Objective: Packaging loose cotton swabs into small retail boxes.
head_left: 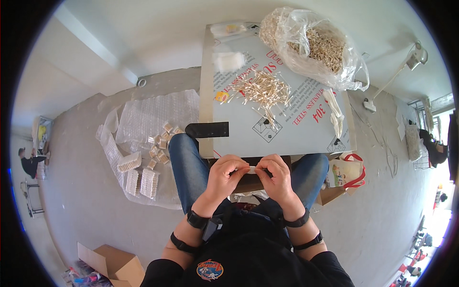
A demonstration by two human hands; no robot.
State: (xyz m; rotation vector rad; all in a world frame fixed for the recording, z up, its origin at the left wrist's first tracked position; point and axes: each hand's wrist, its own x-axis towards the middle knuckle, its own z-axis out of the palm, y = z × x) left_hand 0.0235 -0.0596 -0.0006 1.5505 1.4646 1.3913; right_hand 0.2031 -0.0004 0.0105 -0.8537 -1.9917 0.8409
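Black shirt fabric is filling the view nearest the camera, and beyond it the left hand and right hand are pinching a small white piece between their fingertips, just short of the table. Small packs and larger blocks are lying on bubble wrap at left, seemingly finished, while plenty seems to be remaining: loose cotton swabs are covering part of the table and more are filling a clear bag.
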